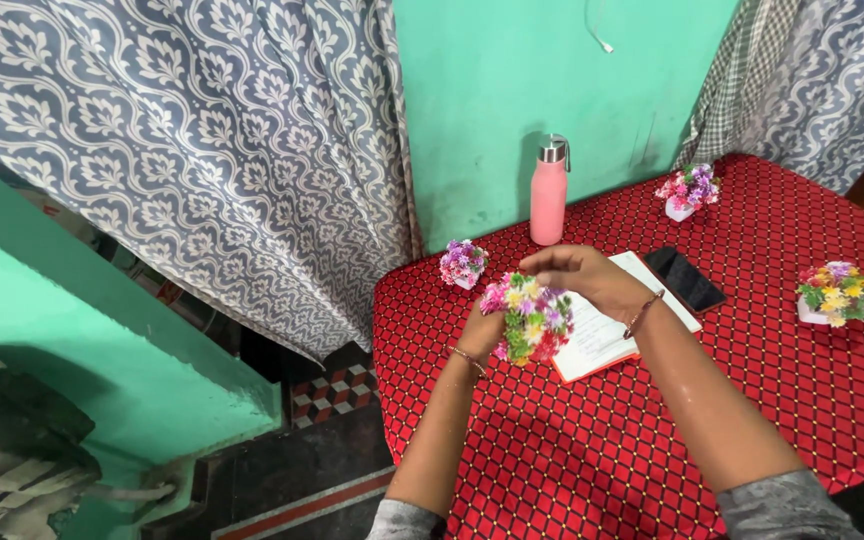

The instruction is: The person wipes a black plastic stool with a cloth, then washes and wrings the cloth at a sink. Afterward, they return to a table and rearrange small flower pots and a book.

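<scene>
A small bunch of artificial flowers [532, 318] in pink, yellow, purple and green is held up above the red patterned tablecloth [572, 450]. My left hand [480, 338] grips it from below and behind, mostly hidden by the blooms. My right hand [587, 280] reaches over the top of the bunch, its fingers curled and touching the upper flowers. Both wrists wear thin bangles. Under my right wrist lies an open notebook [602, 335] with white pages and a red cover.
A pink bottle [549, 192] with a metal cap stands at the table's back edge. A dark phone [685, 279] lies beside the notebook. Three small flower pots sit around: purple [463, 264], pink [687, 190], yellow [837, 293]. Patterned curtains [202, 150] hang to the left.
</scene>
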